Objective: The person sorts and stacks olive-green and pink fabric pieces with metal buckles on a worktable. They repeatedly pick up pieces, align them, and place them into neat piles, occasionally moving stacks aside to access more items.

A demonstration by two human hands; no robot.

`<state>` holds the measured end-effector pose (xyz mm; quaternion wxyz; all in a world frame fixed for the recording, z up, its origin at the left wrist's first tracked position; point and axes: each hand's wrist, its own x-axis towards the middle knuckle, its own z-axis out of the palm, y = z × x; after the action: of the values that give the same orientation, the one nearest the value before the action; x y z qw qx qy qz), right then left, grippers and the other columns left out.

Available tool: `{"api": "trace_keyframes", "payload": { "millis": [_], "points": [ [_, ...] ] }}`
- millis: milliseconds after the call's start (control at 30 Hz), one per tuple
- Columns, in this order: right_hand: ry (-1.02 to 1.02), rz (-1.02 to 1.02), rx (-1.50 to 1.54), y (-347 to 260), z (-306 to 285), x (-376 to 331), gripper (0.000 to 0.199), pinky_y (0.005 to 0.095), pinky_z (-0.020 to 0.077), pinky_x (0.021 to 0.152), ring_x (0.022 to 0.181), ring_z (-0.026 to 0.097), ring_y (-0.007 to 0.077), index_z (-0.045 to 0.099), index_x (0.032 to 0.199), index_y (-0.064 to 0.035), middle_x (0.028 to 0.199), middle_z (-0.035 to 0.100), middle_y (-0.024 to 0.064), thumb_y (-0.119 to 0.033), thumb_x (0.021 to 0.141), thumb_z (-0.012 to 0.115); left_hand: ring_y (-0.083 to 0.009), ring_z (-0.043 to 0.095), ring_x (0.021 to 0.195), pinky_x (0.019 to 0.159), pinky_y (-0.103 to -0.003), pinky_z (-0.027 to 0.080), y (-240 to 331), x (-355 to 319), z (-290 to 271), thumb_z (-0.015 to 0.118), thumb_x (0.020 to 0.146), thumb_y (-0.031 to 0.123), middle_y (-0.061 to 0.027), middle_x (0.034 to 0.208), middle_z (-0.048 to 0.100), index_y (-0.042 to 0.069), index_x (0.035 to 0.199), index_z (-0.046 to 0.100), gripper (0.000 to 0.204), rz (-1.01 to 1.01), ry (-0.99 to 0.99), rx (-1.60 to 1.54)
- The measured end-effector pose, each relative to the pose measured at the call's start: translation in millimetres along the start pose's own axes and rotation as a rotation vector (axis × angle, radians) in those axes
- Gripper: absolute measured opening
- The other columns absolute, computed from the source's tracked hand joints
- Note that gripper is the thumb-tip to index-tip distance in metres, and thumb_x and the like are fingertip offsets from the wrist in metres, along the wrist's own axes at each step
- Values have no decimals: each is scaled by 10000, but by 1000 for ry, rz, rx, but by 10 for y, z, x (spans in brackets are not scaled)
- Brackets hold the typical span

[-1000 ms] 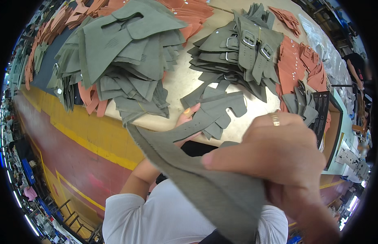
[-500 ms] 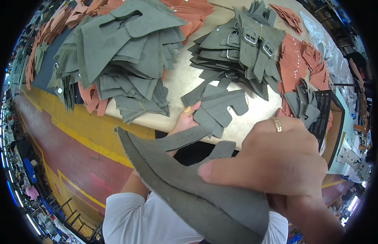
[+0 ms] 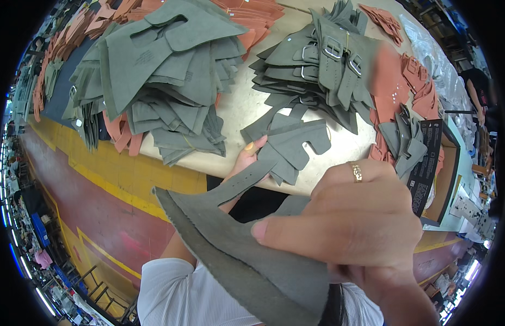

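Note:
Close to me, my right hand [image 3: 356, 220] grips a large grey-green leather piece [image 3: 236, 231], thumb on its upper face and the other fingers mostly hidden. This piece has a curved, raw-edged band along its near side and a narrow strap with punched holes. Farther off, my left hand [image 3: 246, 162] is closed on a small bunch of grey-green leather pieces [image 3: 290, 144] at the table's near edge. The bunch has notched cut-outs, and my thumb shows on it. Part of my left forearm is hidden behind the large piece.
A tall pile of grey-green leather pieces [image 3: 171, 70] stands at the left of the table [image 3: 247, 98]. Buckled grey-green pieces [image 3: 318, 65] are stacked to its right. Rust-red pieces [image 3: 421, 81], a dark printed card [image 3: 425, 168] and an open box [image 3: 451, 190] are at the right.
My right hand and the large leather piece have moved slightly left and down. My left hand stays nearly in place with its bunch.

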<state>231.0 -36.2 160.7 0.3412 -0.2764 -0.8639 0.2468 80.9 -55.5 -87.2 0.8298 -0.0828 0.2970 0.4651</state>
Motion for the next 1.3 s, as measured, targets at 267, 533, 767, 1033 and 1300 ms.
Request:
{"api": "trace_keyframes", "payload": {
  "millis": [267, 533, 767, 1033, 1300],
  "points": [
    [-48, 34, 156, -36, -83, 98, 274, 220, 322, 427, 462, 457, 105, 748, 846, -100, 555, 513, -48, -145, 577, 727, -297, 407, 1349, 1139, -454, 299, -24, -79, 119, 470, 1003, 271, -164, 1446, 433, -21, 1426, 355, 527, 65, 38, 105],
    [132, -21, 345, 36, 119, 85, 219, 225, 329, 421, 466, 480, 105, 739, 835, -57, 599, 566, -26, -177, 655, 703, -296, 433, 1332, 1120, -459, 332, -31, 4, -39, 483, 997, 288, -166, 1445, 434, -23, 1420, 364, 538, -26, -77, -66],
    [42, -204, 140, 71, -51, 97, 63, 224, 346, 415, 464, 477, 86, 705, 791, -44, 746, 679, -5, -76, 737, 701, -308, 428, 1334, 1127, -459, 325, -53, -4, -41, 479, 1000, 287, -181, 1440, 436, -32, 1420, 360, 540, 58, -162, 19],
    [-14, -102, 116, 1, -98, 100, 126, 222, 362, 438, 496, 488, 90, 722, 841, -91, 705, 659, 14, -114, 722, 758, -300, 386, 1363, 1142, -458, 300, -42, 31, -66, 465, 1005, 280, -167, 1468, 400, -22, 1429, 344, 534, 38, -120, -13],
    [125, 99, -210, 111, 106, 140, 221, 298, 464, 533, 620, 619, 139, 752, 953, -100, 830, 724, 25, -80, 751, 663, -276, 451, 1312, 1115, -454, 349, -69, -17, -144, 524, 976, 294, -123, 1405, 483, 49, 1399, 418, 500, 444, 1, 710]
  ]
}}
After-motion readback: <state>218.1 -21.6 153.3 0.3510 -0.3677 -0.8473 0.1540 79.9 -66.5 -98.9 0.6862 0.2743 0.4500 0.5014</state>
